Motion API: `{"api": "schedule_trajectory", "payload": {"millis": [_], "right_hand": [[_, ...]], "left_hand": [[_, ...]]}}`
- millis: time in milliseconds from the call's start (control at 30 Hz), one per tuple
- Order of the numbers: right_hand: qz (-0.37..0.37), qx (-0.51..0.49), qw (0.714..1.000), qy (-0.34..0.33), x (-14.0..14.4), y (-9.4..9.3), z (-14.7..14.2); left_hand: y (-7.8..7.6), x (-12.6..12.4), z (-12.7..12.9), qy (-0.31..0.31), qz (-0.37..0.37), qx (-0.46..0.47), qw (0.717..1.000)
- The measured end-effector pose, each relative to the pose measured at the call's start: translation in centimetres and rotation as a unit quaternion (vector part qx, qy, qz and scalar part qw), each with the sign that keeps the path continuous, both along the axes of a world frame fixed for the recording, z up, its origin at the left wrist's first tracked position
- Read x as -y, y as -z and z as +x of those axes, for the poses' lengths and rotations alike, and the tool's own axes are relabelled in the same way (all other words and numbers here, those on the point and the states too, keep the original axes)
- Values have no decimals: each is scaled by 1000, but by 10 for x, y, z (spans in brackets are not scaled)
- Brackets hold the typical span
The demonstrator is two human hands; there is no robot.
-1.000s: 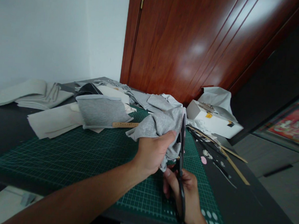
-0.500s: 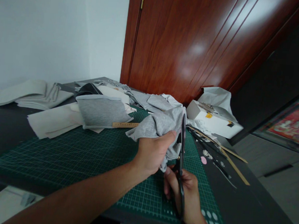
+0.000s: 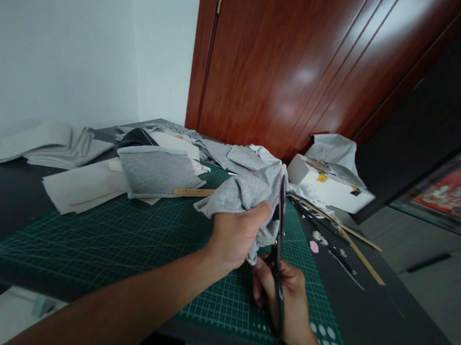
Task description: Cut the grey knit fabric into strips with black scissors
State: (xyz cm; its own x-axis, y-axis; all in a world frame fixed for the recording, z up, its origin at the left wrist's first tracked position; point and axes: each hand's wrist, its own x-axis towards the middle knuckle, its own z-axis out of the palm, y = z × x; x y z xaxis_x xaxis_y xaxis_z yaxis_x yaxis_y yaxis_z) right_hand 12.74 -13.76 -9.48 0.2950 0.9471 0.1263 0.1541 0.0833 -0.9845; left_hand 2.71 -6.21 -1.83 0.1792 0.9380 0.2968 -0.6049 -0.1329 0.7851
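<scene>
My left hand (image 3: 236, 234) is closed on a bunched piece of grey fabric (image 3: 248, 192), lifted above a green cutting mat (image 3: 143, 261). In my right hand (image 3: 285, 291) are black scissors (image 3: 278, 256), held upright with the fingers in the handles. The blades run along the right edge of the fabric, touching it or right beside it. Whether the blades are fully closed I cannot tell, since the fabric hides part of them. Behind my left wrist a wooden ruler (image 3: 192, 192) lies on the mat.
A grey fabric piece (image 3: 158, 172) rests over pale sheets (image 3: 94, 183) at the left. Folded cloth (image 3: 57, 145) lies farther left. To the right are wooden strips (image 3: 362, 254), small scraps and a pink piece (image 3: 314, 246). A white box (image 3: 329, 185) stands at the back right.
</scene>
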Motion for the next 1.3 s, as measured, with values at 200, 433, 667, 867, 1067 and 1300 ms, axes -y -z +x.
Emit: {"api": "schedule_trajectory", "payload": {"millis": [200, 433, 667, 867, 1067, 1300], "right_hand": [[21, -22, 999, -30, 1, 6, 3], [19, -35, 998, -39, 1, 4, 3], [27, -20, 999, -40, 3, 3, 0], [29, -29, 999, -26, 1, 3, -1], [37, -27, 998, -33, 1, 2, -2], [38, -21, 999, -15, 2, 3, -2]], "left_hand": [[0, 1, 0, 9, -5, 4, 1000], [-9, 4, 2, 30, -41, 36, 998], [-11, 6, 3, 28, -62, 40, 997], [-11, 6, 3, 32, -54, 46, 997], [-11, 6, 3, 27, -70, 36, 997], [-7, 4, 4, 15, -36, 37, 999]]}}
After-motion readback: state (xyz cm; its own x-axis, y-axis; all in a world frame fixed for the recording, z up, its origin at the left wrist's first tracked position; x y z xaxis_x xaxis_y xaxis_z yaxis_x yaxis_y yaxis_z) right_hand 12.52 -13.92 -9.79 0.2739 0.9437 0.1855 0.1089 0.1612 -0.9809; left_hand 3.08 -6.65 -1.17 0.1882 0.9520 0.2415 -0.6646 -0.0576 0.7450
